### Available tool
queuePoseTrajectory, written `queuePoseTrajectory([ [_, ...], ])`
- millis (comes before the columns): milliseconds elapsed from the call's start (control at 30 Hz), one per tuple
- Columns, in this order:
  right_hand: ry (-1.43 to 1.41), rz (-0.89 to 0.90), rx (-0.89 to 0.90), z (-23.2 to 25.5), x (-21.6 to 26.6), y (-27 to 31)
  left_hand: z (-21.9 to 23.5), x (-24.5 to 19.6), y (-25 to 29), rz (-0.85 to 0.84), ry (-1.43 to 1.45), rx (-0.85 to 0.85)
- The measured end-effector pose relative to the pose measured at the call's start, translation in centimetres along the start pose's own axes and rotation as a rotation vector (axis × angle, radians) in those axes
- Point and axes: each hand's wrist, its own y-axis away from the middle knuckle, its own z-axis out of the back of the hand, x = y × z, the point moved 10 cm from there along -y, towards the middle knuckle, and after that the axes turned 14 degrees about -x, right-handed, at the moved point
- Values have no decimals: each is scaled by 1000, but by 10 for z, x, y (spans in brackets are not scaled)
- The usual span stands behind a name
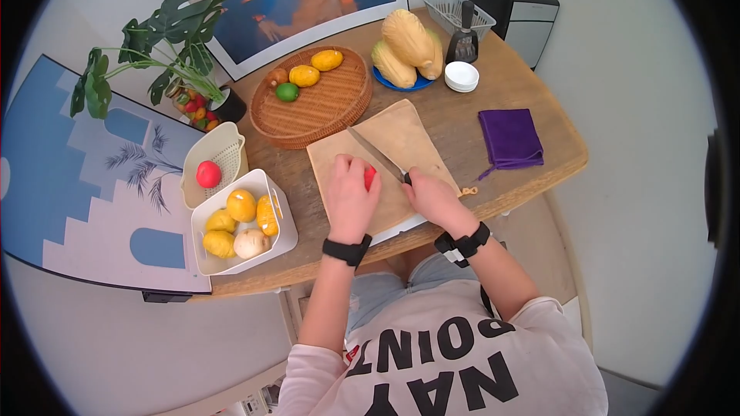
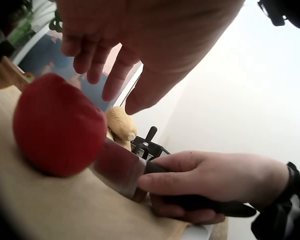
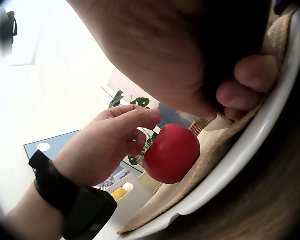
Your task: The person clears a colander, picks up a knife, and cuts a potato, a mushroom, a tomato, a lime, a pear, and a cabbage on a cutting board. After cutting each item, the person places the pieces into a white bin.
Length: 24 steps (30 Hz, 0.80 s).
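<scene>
A red tomato [image 1: 371,178] rests on the beige cloth-like mat [image 1: 412,132], partly hidden by my left hand [image 1: 352,199] in the head view. In the left wrist view that hand hovers over the tomato [image 2: 60,125] with its fingers extended and a gap below them. My right hand [image 1: 436,199] grips the black handle of a knife [image 2: 119,170]. The knife's broad blade lies close over the mat, pointing away to the far left, right beside the tomato in the left wrist view.
At left, a white bin [image 1: 287,233] holds yellow fruits and a pale round one; behind it a cream basket [image 1: 235,139] holds another red tomato. A wicker tray [image 1: 331,112] with fruit, yellow squash-like produce [image 1: 408,40], white bowls [image 1: 462,75] and a purple cloth [image 1: 511,137] surround the mat.
</scene>
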Motion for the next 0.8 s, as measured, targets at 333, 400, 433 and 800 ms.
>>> queuePoseTrajectory([
  [333, 34, -28, -13, 3, 7, 0, -3, 13, 18, 140, -47, -142],
  [400, 29, -35, 1, 1, 8, 1, 4, 18, 21, 138, -50, -158],
  [433, 25, -35, 13, 0, 7, 1, 5, 21, 21, 134, -27, -152],
  [800, -110, -11, -71, 48, 47, 25, -6, 28, 11, 174, -37, -54],
])
